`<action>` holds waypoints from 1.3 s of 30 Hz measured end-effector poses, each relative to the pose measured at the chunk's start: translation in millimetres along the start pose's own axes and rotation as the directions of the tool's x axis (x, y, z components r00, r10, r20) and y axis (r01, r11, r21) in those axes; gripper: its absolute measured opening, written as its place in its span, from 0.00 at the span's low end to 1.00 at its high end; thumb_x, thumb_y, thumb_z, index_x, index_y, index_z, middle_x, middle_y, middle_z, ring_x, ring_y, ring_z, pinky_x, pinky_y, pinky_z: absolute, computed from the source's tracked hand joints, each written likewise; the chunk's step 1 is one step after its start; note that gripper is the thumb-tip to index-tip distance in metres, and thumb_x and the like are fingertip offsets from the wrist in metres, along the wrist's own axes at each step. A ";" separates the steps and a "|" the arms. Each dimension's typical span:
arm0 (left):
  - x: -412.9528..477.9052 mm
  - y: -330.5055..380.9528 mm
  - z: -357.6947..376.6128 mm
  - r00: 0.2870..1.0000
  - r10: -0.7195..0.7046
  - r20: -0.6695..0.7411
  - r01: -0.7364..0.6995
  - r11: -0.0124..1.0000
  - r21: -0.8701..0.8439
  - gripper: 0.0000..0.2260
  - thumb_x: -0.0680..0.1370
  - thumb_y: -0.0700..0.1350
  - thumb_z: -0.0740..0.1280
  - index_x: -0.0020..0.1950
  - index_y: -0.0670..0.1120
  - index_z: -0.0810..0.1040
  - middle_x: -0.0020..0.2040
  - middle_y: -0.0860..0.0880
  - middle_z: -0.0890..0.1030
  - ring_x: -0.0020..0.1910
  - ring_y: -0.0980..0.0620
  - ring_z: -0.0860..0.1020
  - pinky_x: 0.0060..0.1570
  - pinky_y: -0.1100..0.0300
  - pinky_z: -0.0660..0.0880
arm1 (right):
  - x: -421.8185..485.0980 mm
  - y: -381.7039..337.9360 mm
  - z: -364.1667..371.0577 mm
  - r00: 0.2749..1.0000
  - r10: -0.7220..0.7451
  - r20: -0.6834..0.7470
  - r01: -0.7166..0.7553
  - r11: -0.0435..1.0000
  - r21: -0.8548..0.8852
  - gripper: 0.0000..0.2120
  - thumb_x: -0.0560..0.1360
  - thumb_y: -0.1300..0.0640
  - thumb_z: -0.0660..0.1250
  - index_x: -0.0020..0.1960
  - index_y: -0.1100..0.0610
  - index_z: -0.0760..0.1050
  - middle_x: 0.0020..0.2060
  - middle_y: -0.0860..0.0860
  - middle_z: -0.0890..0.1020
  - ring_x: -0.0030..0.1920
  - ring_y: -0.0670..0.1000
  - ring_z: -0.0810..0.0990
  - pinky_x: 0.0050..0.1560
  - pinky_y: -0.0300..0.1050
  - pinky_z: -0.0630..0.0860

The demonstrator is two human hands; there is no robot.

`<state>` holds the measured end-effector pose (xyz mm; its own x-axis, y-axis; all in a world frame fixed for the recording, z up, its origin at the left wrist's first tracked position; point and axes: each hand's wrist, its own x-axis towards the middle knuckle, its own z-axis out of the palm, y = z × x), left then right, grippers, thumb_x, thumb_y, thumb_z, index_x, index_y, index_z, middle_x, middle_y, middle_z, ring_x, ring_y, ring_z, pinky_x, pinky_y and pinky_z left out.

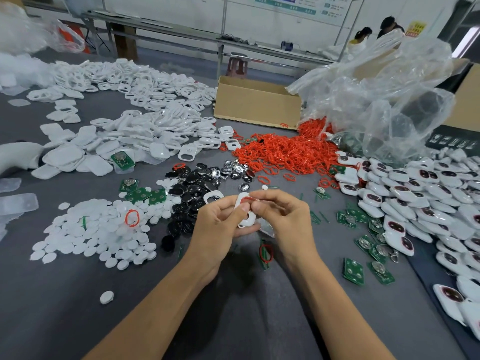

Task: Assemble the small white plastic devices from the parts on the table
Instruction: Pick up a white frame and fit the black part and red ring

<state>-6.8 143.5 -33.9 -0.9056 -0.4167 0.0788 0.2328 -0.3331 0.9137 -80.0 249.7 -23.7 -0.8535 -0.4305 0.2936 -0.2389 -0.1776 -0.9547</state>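
Head view: above the grey bench [259, 320], a left hand [218, 227] grips a white plastic shell [246, 219] in curled fingers. The right hand [283, 216] pinches a red ring [248, 200] against the shell's top. Piles of red rings [288, 152] and white discs [98, 235] lie around.

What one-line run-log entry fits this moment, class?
step: fitting red ring to white shell | left hand: holds white shell | right hand: pinches red ring | nearby: pile of red rings behind hands
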 end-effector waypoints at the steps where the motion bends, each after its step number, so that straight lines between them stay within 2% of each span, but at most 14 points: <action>1: -0.1 0.5 0.5 1.000 0.007 0.010 -0.007 1.000 0.013 0.08 0.80 0.36 0.64 0.53 0.43 0.82 0.47 0.43 0.86 0.48 0.46 0.84 0.45 0.59 0.81 | -0.4 0.1 -0.6 0.997 0.059 0.041 -0.061 0.997 0.049 0.13 0.73 0.70 0.68 0.51 0.56 0.82 0.41 0.49 0.85 0.41 0.47 0.82 0.44 0.37 0.77; 3: -0.2 0.5 2.0 1.000 0.025 0.019 -0.026 0.999 0.047 0.08 0.80 0.35 0.64 0.54 0.41 0.81 0.46 0.42 0.85 0.48 0.45 0.84 0.44 0.60 0.81 | -1.4 0.7 -1.3 0.977 0.166 0.136 -0.184 0.973 0.137 0.12 0.76 0.67 0.64 0.56 0.58 0.80 0.42 0.50 0.85 0.43 0.47 0.82 0.44 0.37 0.77; 5: -0.5 0.1 3.5 0.999 0.050 0.014 -0.051 0.995 0.091 0.08 0.79 0.34 0.64 0.55 0.39 0.81 0.46 0.40 0.85 0.48 0.45 0.84 0.44 0.59 0.82 | -2.5 0.8 -1.7 0.967 0.201 0.158 -0.222 0.967 0.129 0.10 0.78 0.65 0.62 0.54 0.59 0.80 0.43 0.53 0.85 0.45 0.49 0.81 0.47 0.41 0.77; 9: -3.3 -1.5 7.8 0.996 0.084 0.004 -0.084 0.987 0.134 0.09 0.79 0.32 0.63 0.53 0.39 0.81 0.44 0.40 0.85 0.43 0.49 0.84 0.40 0.59 0.82 | -4.8 2.5 6.0 0.988 0.154 0.033 -0.154 0.988 0.013 0.12 0.79 0.67 0.60 0.47 0.57 0.80 0.40 0.55 0.83 0.44 0.56 0.79 0.51 0.61 0.77; 12: -4.1 -2.6 10.4 0.994 0.103 -0.023 -0.099 0.987 0.126 0.09 0.78 0.31 0.64 0.52 0.39 0.81 0.41 0.44 0.85 0.40 0.52 0.84 0.37 0.61 0.81 | -5.1 3.2 13.5 0.992 0.119 -0.042 -0.122 0.991 -0.063 0.13 0.79 0.68 0.60 0.44 0.55 0.80 0.37 0.53 0.82 0.41 0.54 0.78 0.48 0.69 0.78; 16: -3.0 -2.9 11.0 0.995 0.094 -0.021 -0.092 0.992 0.081 0.09 0.79 0.32 0.63 0.51 0.40 0.81 0.41 0.45 0.86 0.40 0.53 0.84 0.36 0.61 0.81 | -3.8 3.5 15.4 0.994 0.099 -0.055 -0.105 0.988 -0.111 0.11 0.78 0.68 0.61 0.46 0.58 0.80 0.38 0.55 0.82 0.41 0.55 0.80 0.50 0.65 0.78; 20: 1.1 -3.7 8.4 0.997 0.052 -0.050 -0.051 0.998 0.028 0.09 0.80 0.33 0.63 0.51 0.41 0.81 0.43 0.44 0.86 0.43 0.50 0.85 0.39 0.60 0.81 | -4.3 0.9 15.8 0.996 0.082 -0.036 -0.086 0.989 -0.119 0.10 0.79 0.67 0.61 0.50 0.59 0.81 0.40 0.50 0.84 0.42 0.46 0.80 0.48 0.44 0.77; 22: 3.8 -4.2 5.4 0.997 0.030 -0.076 -0.032 0.999 -0.012 0.08 0.80 0.34 0.63 0.52 0.41 0.81 0.44 0.43 0.86 0.46 0.47 0.84 0.43 0.60 0.81 | -4.1 -0.2 13.7 0.995 0.102 -0.013 -0.103 0.992 -0.069 0.11 0.80 0.65 0.59 0.53 0.61 0.80 0.44 0.53 0.85 0.46 0.48 0.81 0.52 0.45 0.77; 24: 5.3 -4.1 2.9 0.997 0.013 -0.080 -0.018 0.998 -0.056 0.09 0.80 0.35 0.62 0.51 0.41 0.82 0.43 0.46 0.85 0.45 0.49 0.84 0.44 0.60 0.81 | -3.9 -0.6 11.1 0.994 0.109 -0.005 -0.109 0.993 -0.037 0.10 0.80 0.65 0.60 0.55 0.64 0.79 0.47 0.57 0.84 0.48 0.52 0.81 0.55 0.49 0.77; 29: 3.9 -5.2 3.5 0.999 -0.026 -0.040 0.024 0.998 -0.050 0.11 0.82 0.36 0.60 0.52 0.44 0.82 0.50 0.41 0.84 0.51 0.49 0.83 0.47 0.59 0.80 | -5.1 0.1 7.1 0.991 0.129 -0.019 -0.130 0.990 -0.053 0.06 0.76 0.66 0.66 0.50 0.64 0.80 0.38 0.52 0.85 0.38 0.45 0.81 0.42 0.36 0.77; 33: 2.4 -4.1 3.3 0.998 -0.021 -0.064 0.021 1.000 0.007 0.08 0.81 0.38 0.63 0.55 0.45 0.81 0.49 0.47 0.86 0.52 0.51 0.83 0.48 0.59 0.81 | -5.6 -0.4 4.5 0.988 0.151 -0.016 -0.151 0.985 -0.077 0.04 0.76 0.65 0.67 0.46 0.59 0.80 0.36 0.48 0.84 0.38 0.45 0.80 0.41 0.38 0.77; 36: 1.0 -4.1 6.2 0.998 0.015 -0.069 -0.011 0.998 0.060 0.12 0.79 0.38 0.67 0.62 0.42 0.78 0.54 0.46 0.84 0.56 0.49 0.82 0.57 0.52 0.79 | -5.3 0.3 5.6 0.998 0.032 -0.059 -0.044 0.976 -0.213 0.05 0.75 0.64 0.68 0.43 0.57 0.80 0.36 0.53 0.83 0.37 0.49 0.78 0.39 0.44 0.75; 39: -1.0 -4.3 7.9 1.000 0.028 -0.009 -0.027 0.996 0.088 0.10 0.78 0.39 0.68 0.56 0.50 0.80 0.53 0.50 0.85 0.55 0.53 0.82 0.59 0.54 0.77 | -6.4 0.8 4.4 0.999 -0.041 -0.025 0.032 0.961 -0.274 0.05 0.76 0.64 0.68 0.43 0.57 0.81 0.36 0.51 0.83 0.37 0.48 0.77 0.41 0.48 0.74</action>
<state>-9.7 152.0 -34.8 -0.8958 -0.4330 0.1006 0.2249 -0.2463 0.9427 -72.7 248.5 -26.1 -0.8546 -0.4004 0.3307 -0.3839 0.0580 -0.9216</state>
